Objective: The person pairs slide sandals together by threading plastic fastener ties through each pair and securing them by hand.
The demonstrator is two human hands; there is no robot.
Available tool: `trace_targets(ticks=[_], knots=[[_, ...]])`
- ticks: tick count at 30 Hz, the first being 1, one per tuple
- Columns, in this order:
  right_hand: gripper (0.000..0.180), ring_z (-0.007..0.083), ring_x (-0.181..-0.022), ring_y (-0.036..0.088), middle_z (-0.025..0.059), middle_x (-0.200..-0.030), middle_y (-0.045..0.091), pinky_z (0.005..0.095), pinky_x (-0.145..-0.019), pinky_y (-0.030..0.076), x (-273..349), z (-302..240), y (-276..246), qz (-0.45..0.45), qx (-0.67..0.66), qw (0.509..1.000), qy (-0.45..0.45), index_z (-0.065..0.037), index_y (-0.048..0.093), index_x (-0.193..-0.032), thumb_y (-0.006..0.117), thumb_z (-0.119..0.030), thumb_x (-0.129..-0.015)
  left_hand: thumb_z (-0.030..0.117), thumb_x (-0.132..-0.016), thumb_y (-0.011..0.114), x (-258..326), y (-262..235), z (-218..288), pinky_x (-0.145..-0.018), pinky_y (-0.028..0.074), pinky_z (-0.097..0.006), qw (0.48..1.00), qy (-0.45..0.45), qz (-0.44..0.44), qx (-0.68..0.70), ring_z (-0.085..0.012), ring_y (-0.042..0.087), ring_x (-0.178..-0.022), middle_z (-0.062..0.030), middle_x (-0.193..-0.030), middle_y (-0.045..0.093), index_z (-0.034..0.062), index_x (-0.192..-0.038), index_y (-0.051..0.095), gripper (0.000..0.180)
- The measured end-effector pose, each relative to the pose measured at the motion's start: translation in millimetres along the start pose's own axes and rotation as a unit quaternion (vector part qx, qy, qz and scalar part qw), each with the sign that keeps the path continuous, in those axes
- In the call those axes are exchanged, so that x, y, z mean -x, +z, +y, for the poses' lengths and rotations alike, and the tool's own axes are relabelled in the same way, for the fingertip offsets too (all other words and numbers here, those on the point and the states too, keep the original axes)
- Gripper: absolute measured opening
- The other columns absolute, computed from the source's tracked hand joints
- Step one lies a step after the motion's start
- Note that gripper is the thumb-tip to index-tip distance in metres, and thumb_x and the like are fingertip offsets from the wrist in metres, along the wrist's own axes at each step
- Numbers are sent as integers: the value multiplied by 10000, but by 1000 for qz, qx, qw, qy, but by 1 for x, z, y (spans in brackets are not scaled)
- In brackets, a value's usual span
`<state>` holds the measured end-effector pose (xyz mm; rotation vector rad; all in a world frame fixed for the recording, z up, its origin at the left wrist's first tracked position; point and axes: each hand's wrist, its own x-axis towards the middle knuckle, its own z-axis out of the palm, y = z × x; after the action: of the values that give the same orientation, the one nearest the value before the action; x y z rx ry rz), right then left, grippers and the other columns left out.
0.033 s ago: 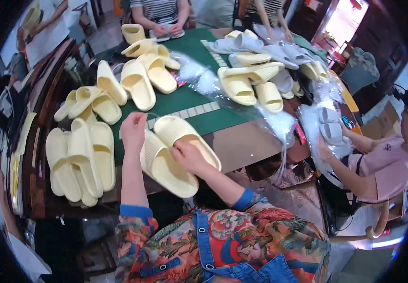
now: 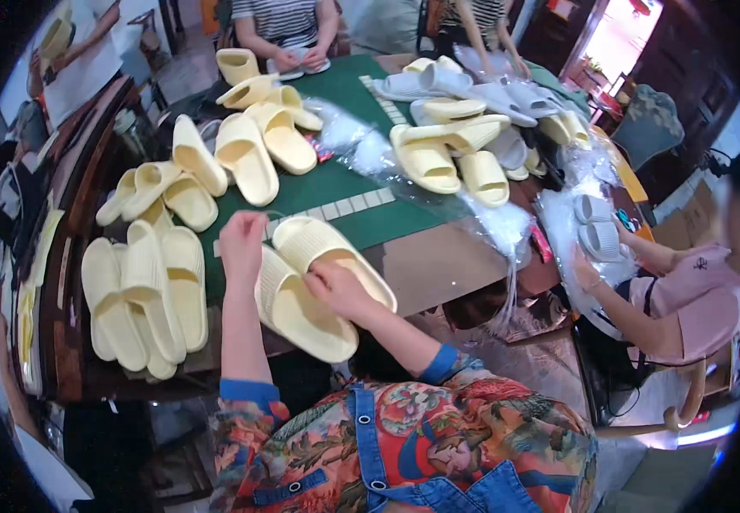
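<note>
A pair of cream slide slippers (image 2: 314, 329) rests at the table's near edge, one sole overlapping the other. My right hand (image 2: 336, 289) is closed on the pair where their inner edges meet, with the thumb and fingers partly inside the openings. Just left of the straps, my left hand (image 2: 243, 244) is raised with its fingertips pinched together. A thin, faint strand (image 2: 274, 213) seems to run from those fingertips toward the slippers; its far end is hard to make out. More cream slippers (image 2: 149, 291) lie stacked beside my left forearm.
Further cream slippers (image 2: 246, 158) cover the left of the green mat (image 2: 336, 188). Cream and grey slippers pile up at the far right (image 2: 425, 161), near clear plastic bags (image 2: 507, 227). At right, a person in pink (image 2: 686, 295) handles grey slippers (image 2: 599, 229). Others sit across the table.
The whole view has shifted slightly. Both my hands keep nearly the same pose on and beside the slipper pair. The person at right has tilted their head.
</note>
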<state>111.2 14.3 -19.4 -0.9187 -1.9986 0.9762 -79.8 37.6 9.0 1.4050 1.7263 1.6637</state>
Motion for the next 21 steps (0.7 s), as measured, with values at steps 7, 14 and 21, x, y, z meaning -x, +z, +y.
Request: trace_targets(ticks=[7,14,21], knots=[[193,252,-656,587,141,-816,609,339,-615,473,-7,-15,-35,95,32,995,-6,3,590,-909,595,-170,-822,126,-844,601,34,26,-5,-627,439,-217,994,-49,1,99,-89,559,-673,-34,-727,625,-20,-853,626,149],[165,266,-708,597,126,-840,626,349,-665,480,-88,-13,-19,80,40,978,-191,-20,590,-915,581,-158,-825,121,-877,561,31,26,-14,-617,399,-192,990,-37,-11,137,-51,500,-661,9,-750,591,2,-837,622,139],[179,200,-690,608,113,-799,642,315,-662,483,-84,-4,-3,-50,2,998,38,-37,621,-893,611,-196,-811,94,-872,571,29,23,-29,-671,449,-212,962,-102,51,249,-91,543,-708,-22,-815,585,13,-930,575,100]])
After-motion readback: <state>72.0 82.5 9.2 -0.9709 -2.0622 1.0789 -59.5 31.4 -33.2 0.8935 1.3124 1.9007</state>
